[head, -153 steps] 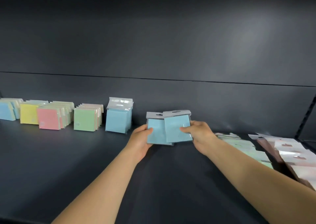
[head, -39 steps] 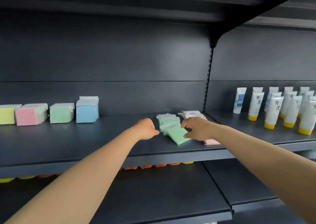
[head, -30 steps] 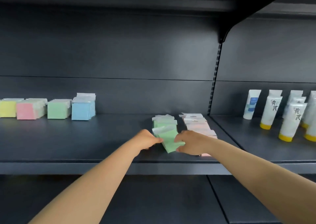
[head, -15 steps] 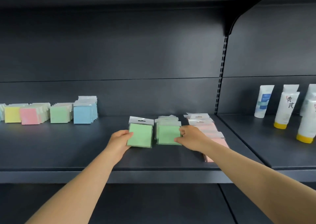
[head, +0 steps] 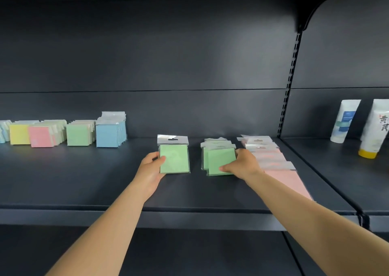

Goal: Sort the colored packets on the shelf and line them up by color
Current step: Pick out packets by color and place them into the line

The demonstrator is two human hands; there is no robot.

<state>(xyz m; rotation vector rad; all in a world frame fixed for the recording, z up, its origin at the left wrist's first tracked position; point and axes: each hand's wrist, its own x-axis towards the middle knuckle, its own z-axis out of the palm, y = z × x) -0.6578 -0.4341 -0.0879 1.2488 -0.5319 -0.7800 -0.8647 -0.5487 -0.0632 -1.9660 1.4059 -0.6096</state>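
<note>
Colored packets on the shelf [head: 63, 181] stand in two zones. Far left, I see an upright line already formed: a yellow stack [head: 19, 134], a pink stack [head: 41, 136], a green stack [head: 77, 133] and a blue stack [head: 110, 132], each just beside the next. I judge that part finished, except that the green one has more to receive.

At center, my left hand [head: 150, 166] grips a single green packet [head: 174, 159] by its left edge, held upright with its clear hang tab on top. My right hand [head: 242, 164] rests curled on the loose green pile [head: 219, 160], thumb at the near edge, fingers over the right side. The two hands are well apart.

Just right of that pile, a fanned pink row [head: 280, 170] lies flat, untouched.

Remaining work, in my estimate: move all the loose green, then all the loose pink, to the far-left line. Roughly half is done.
</note>
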